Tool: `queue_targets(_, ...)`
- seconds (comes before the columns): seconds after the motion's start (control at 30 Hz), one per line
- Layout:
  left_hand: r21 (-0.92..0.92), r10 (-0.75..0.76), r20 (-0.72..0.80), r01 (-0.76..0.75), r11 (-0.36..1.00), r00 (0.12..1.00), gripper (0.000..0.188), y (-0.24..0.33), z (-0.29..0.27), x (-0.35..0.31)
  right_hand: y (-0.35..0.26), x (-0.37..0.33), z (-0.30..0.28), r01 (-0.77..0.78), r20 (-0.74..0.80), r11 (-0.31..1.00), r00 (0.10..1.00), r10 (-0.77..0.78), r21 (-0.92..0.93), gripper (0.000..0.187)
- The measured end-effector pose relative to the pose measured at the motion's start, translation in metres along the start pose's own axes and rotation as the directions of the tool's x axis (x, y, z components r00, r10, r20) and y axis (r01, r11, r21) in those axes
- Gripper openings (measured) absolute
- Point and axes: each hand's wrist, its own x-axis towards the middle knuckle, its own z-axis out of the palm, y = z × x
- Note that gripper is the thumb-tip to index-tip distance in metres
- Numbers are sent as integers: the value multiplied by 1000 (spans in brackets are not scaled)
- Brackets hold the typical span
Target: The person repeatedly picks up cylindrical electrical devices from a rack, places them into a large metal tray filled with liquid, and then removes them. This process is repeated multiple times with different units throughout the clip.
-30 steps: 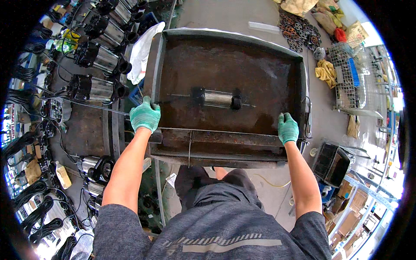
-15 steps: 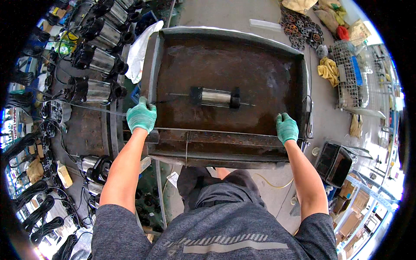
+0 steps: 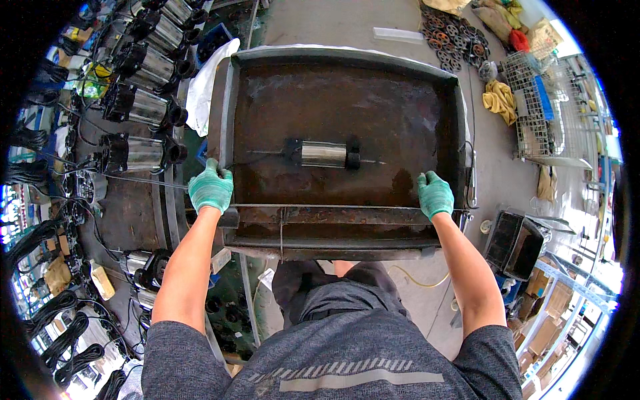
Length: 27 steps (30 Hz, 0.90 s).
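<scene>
A silver cylinder with black ends and a thin shaft at each side [image 3: 324,154] lies across the floor of a large dark metal tray [image 3: 347,100]. My left hand [image 3: 211,189], in a green glove, is at the tray's left rim with its fingers curled. On the right, my right hand [image 3: 435,195], gloved the same way, is curled near the right end of the bar [image 3: 360,206] that crosses the tray's near part. Both hands are closed; whatever lies under their fingers is hidden. Neither hand touches the cylinder.
Silver motor-like housings with black ends [image 3: 143,107] line a bench at left, among cables [image 3: 59,327]. A wire basket [image 3: 533,113], a yellow cloth [image 3: 500,101] and a black bin [image 3: 513,243] stand right. Dark round parts [image 3: 453,40] lie far right.
The view has shifted and turned slightly, so the tray and cylinder appear a little farther left. Both hands keep nearly the same places beside the tray.
</scene>
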Motion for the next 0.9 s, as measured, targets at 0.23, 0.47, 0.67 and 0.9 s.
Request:
queue_targets(0.23,-9,2,7,-2,1000,1000,24,-2,2,1,-4,-2,-4,-16,16,1000,1000,17,-6,39)
queue_targets(0.47,-27,-9,11,10,1000,1000,22,-1,1,1,-2,-2,-4,-8,19,1000,1000,8,-3,40)
queue_targets(0.67,-52,-5,-10,4,999,1000,21,-1,0,1,-1,-1,0,-7,6,1000,1000,7,-2,40)
queue_targets(0.9,-28,-4,-34,3,1000,999,21,-1,2,0,1,1,1,-5,15,1000,1000,5,-7,40)
